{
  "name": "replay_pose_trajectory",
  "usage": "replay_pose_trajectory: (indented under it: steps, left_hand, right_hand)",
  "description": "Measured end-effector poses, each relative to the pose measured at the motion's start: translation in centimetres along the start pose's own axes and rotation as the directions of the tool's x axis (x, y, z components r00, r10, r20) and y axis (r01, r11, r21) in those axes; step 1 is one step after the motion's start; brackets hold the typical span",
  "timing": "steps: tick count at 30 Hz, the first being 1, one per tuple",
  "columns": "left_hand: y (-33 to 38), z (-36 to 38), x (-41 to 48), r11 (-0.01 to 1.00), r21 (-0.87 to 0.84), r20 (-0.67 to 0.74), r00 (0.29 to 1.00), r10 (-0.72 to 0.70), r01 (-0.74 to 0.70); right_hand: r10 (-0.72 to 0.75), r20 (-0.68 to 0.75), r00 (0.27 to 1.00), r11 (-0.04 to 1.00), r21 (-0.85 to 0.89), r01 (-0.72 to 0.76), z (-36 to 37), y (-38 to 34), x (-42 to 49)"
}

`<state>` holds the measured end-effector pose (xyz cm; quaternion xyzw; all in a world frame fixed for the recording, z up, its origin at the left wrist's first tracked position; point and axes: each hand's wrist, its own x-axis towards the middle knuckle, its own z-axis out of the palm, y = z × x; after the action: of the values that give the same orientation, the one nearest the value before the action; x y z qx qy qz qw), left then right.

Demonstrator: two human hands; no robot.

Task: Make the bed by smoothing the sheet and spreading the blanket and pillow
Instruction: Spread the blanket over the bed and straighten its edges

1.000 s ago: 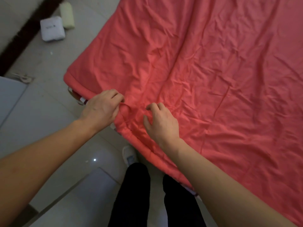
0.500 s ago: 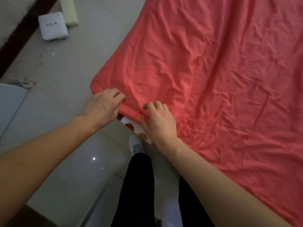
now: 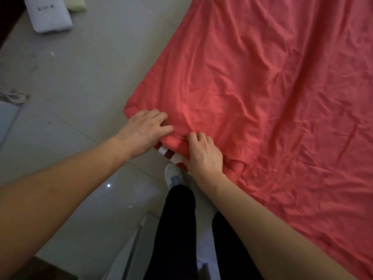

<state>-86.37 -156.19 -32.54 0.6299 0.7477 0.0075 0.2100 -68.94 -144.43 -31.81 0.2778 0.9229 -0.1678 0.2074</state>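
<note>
A wrinkled red blanket [image 3: 262, 87] covers the bed and fills the right and upper part of the view. Its near corner lies at the bed's edge, where a strip of red-and-white patterned sheet [image 3: 169, 153] shows beneath it. My left hand [image 3: 145, 130] grips the folded blanket edge at that corner, fingers curled over the cloth. My right hand [image 3: 202, 154] grips the same edge just to the right, fingers bent into the fold. No pillow is on the visible part of the bed.
Grey tiled floor [image 3: 80, 77] lies left of the bed. A white box [image 3: 49, 14] and a pale green object [image 3: 77, 4] sit on it at top left, a white cable [image 3: 12, 97] at far left. My dark trousers and a white shoe [image 3: 174, 175] are below.
The view has shifted so the blanket corner sits further right. Both hands stay on the blanket's edge; the right hand has moved down onto the hem, and the patterned sheet beneath shows.
</note>
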Motion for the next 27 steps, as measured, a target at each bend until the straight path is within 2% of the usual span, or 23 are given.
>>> replay_pose_trajectory:
  steps: [3,11,16,20,24,27]
  left_hand:
    - [-0.3,0.5,0.6,0.999,0.013,-0.065,0.997,0.040,-0.039]
    - [-2.2,-0.1,-1.3,0.996,-0.065,-0.091,0.995,0.047,-0.053]
    - [-4.9,-1.6,-4.2,0.999,-0.041,-0.060,0.998,-0.032,0.029]
    - [-7.5,-1.0,-6.9,0.995,-0.038,-0.099,0.990,-0.101,0.098]
    - [-8.3,0.1,-8.0,0.990,-0.056,-0.087,0.987,-0.133,0.129]
    - [-8.1,1.1,-7.8,0.977,-0.132,-0.062,0.983,-0.175,0.166]
  right_hand:
    - [0.005,-0.034,0.999,0.999,0.051,-0.003,0.1,0.1,0.6]
    - [-0.084,-0.052,0.995,0.978,0.185,0.093,-0.5,-1.8,0.5]
    - [-0.125,-0.101,0.987,0.962,0.230,0.145,-0.5,-6.8,1.2]
    - [-0.169,-0.080,0.982,0.958,0.219,0.183,0.0,-10.2,2.1]
    - [-0.174,-0.051,0.983,0.965,0.188,0.181,1.1,-11.3,2.6]
    - [-0.172,-0.033,0.985,0.971,0.164,0.175,1.5,-10.9,2.8]
